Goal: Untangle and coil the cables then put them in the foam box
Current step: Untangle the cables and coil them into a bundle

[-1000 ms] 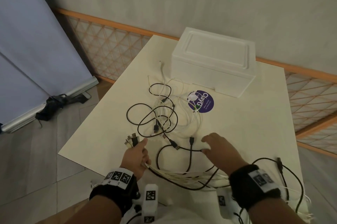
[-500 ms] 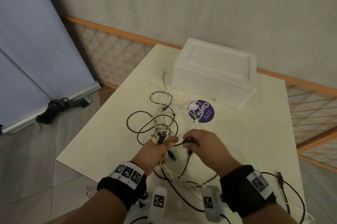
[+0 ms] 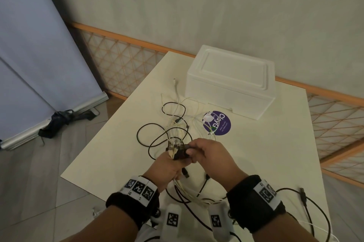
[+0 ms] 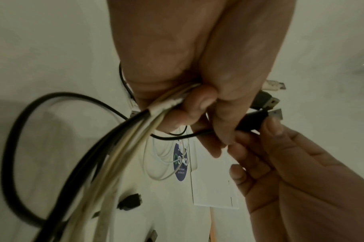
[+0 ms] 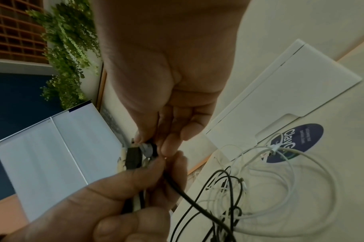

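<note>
Left hand (image 3: 169,164) fist-grip round cable bundle (image 4: 123,147) (plugs up); right hand (image 3: 208,158) pinches black plug (image 4: 252,120).

Black and white cables (image 3: 173,123) lie tangled in loose loops on the table near the foam box (image 3: 230,82), several ends gathered and lifted in a bunch (image 4: 123,147), USB plugs (image 4: 266,99) sticking out. One black cable (image 3: 313,208) trails at the near right edge. Foam box white, lid on, upright at the far side.
</note>
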`<state>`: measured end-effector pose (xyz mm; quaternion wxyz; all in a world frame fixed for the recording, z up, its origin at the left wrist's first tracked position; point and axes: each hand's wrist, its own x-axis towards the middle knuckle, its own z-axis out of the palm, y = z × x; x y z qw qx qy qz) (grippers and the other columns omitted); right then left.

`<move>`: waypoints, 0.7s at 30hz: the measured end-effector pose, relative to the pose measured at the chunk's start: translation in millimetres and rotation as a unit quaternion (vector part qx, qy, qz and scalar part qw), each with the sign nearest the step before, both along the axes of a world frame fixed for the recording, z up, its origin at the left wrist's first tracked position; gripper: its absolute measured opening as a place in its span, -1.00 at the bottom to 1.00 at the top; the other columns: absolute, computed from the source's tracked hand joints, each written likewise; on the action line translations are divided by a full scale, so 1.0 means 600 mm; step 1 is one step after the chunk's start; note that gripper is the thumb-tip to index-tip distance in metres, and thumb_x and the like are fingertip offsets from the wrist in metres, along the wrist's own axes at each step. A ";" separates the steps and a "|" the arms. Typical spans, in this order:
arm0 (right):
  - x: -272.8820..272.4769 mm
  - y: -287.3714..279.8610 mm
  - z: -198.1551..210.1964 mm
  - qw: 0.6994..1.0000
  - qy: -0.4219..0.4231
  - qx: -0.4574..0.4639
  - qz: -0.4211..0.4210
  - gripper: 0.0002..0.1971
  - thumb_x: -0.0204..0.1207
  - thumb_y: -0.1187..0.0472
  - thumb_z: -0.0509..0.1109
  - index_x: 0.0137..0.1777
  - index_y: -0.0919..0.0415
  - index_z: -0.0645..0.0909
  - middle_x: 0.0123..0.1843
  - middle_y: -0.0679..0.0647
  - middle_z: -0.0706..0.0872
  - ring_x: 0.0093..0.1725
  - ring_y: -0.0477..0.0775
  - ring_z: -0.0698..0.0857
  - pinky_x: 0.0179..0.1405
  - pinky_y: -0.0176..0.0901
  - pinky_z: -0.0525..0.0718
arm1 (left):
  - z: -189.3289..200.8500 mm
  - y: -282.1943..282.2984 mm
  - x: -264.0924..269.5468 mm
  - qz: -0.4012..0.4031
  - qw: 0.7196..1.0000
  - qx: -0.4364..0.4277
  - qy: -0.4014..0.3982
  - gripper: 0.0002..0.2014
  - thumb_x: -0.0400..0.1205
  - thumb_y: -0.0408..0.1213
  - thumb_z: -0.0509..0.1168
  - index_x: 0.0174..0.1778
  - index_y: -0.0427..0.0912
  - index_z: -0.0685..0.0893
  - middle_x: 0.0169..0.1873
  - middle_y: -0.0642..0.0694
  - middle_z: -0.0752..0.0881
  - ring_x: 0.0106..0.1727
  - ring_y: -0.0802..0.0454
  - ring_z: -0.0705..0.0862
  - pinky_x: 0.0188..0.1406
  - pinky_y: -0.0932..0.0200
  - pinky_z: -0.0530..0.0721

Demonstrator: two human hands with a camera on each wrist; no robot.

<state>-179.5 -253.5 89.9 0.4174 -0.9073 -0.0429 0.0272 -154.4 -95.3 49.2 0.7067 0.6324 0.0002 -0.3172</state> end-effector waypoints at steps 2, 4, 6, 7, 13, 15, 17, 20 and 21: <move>-0.001 0.006 -0.005 0.998 -0.024 0.039 -0.040 -0.94 0.56 0.13 0.39 -0.01 0.06 0.64 -0.28 -0.20 0.69 -0.26 -0.20 0.66 -0.17 -0.28 0.63 | 0.009 -0.001 -0.002 -0.010 0.999 -0.043 -0.003 -0.95 0.58 -0.24 0.36 -0.14 -0.02 0.73 -0.38 -0.09 0.61 -0.57 0.11 0.28 -0.52 0.20 0.32; -0.002 0.012 -0.011 0.996 -0.046 0.038 -0.070 -0.84 0.56 0.02 0.38 0.06 0.03 0.56 -0.09 -0.23 0.61 -0.15 -0.21 0.63 -0.18 -0.39 0.57 | 0.020 -0.001 -0.001 -0.010 0.997 -0.076 0.007 -0.84 0.55 -0.11 0.40 -0.24 -0.10 0.63 -0.45 -0.06 0.51 -0.60 0.15 0.26 -0.55 0.23 0.28; -0.002 0.016 -0.016 0.995 0.010 0.091 -0.045 -0.74 0.61 -0.07 0.26 0.15 0.07 0.50 -0.03 -0.14 0.62 -0.11 -0.25 0.65 -0.14 -0.38 0.56 | 0.027 -0.001 -0.001 -0.005 0.996 -0.083 0.008 -0.81 0.56 -0.09 0.43 -0.23 -0.12 0.64 -0.49 -0.05 0.45 -0.60 0.17 0.28 -0.56 0.24 0.26; -0.004 0.018 -0.018 0.989 0.059 0.136 -0.021 -0.70 0.63 -0.09 0.20 0.16 0.11 0.50 -0.07 -0.10 0.67 -0.13 -0.27 0.67 -0.11 -0.37 0.57 | 0.028 0.000 -0.002 0.000 0.996 -0.084 0.009 -0.83 0.55 -0.11 0.41 -0.19 -0.15 0.66 -0.50 -0.05 0.44 -0.60 0.16 0.31 -0.55 0.24 0.26; -0.013 0.018 -0.034 0.981 0.158 0.086 0.073 -0.64 0.64 -0.03 0.25 -0.08 0.32 0.58 -0.25 0.15 0.63 -0.29 0.02 0.60 -0.20 -0.08 0.58 | 0.027 0.012 -0.003 0.094 0.986 -0.125 0.060 -0.77 0.50 -0.18 0.34 -0.34 -0.17 0.44 -0.58 -0.01 0.33 -0.66 0.17 0.23 -0.59 0.26 0.25; -0.014 0.011 -0.030 0.989 0.131 -0.001 0.075 -0.63 0.63 -0.07 0.25 -0.18 0.24 0.61 -0.24 0.17 0.67 -0.25 0.06 0.63 -0.18 -0.09 0.58 | 0.034 0.020 0.002 0.114 0.984 -0.117 0.068 -0.78 0.57 -0.24 0.32 -0.35 -0.14 0.45 -0.58 0.01 0.32 -0.66 0.18 0.20 -0.59 0.26 0.24; -0.017 -0.009 -0.023 0.991 0.103 -0.069 0.051 -0.53 0.59 -0.18 0.24 -0.22 0.26 0.62 -0.29 0.14 0.65 -0.30 0.02 0.60 -0.25 -0.13 0.50 | 0.033 0.034 0.012 0.157 0.981 -0.085 0.076 -0.73 0.62 -0.27 0.34 -0.37 -0.09 0.45 -0.60 0.03 0.32 -0.65 0.18 0.19 -0.58 0.25 0.22; -0.026 -0.069 -0.010 0.988 0.097 -0.117 -0.020 -0.53 0.55 -0.22 0.27 -0.40 0.14 0.56 -0.47 0.00 0.53 -0.45 -0.14 0.47 -0.37 -0.27 0.39 | 0.021 0.075 0.032 0.279 0.952 -0.060 0.107 -0.66 0.56 -0.28 0.44 -0.39 -0.04 0.39 -0.66 0.05 0.32 -0.68 0.16 0.19 -0.66 0.28 0.23; -0.030 -0.094 -0.004 0.984 0.102 -0.138 -0.049 -0.54 0.57 -0.20 0.26 -0.45 0.09 0.54 -0.50 -0.03 0.53 -0.46 -0.17 0.48 -0.37 -0.30 0.39 | 0.015 0.093 0.037 0.317 0.939 -0.057 0.120 -0.66 0.56 -0.25 0.44 -0.39 -0.04 0.40 -0.68 0.05 0.33 -0.70 0.16 0.19 -0.67 0.29 0.23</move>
